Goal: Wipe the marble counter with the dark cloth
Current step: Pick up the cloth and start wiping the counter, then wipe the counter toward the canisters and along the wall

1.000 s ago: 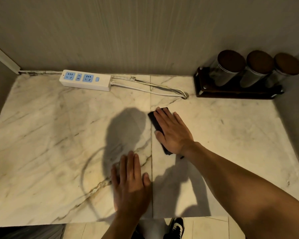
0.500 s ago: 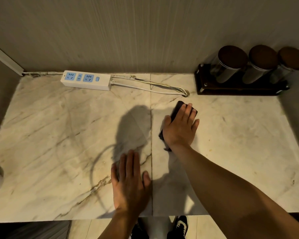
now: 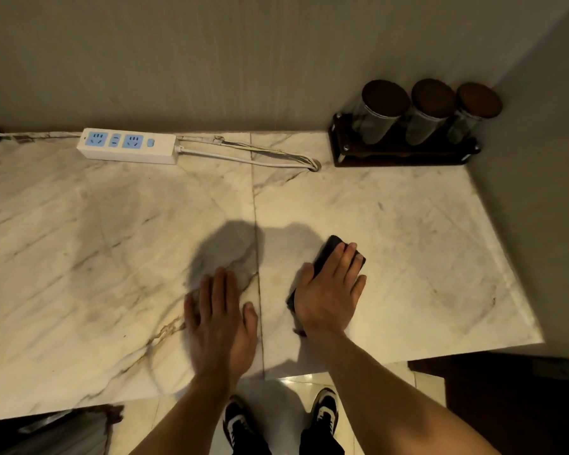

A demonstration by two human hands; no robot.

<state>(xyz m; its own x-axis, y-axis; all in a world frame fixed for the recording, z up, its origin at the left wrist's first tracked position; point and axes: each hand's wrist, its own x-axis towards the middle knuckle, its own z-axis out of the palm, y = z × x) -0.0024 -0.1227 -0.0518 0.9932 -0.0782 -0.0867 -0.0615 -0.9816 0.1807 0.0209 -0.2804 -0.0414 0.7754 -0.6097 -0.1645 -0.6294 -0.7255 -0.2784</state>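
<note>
The dark cloth [image 3: 326, 254] lies folded flat on the marble counter [image 3: 424, 244], just right of the slab seam. My right hand [image 3: 329, 290] presses down on it with fingers spread, covering most of it; only its far end and a near-left edge show. My left hand [image 3: 219, 316] rests palm down on the counter left of the seam, near the front edge, fingers apart and holding nothing.
A white power strip [image 3: 128, 150] with blue sockets lies at the back left, its cables [image 3: 250, 157] running to a hole by the wall. A dark wooden rack [image 3: 401, 156] with three lidded jars stands in the back right corner. My shoes [image 3: 322, 412] show below the front edge.
My right hand has slid the cloth toward me and to the right, away from the cable hole. My left hand has stayed flat near the front edge.
</note>
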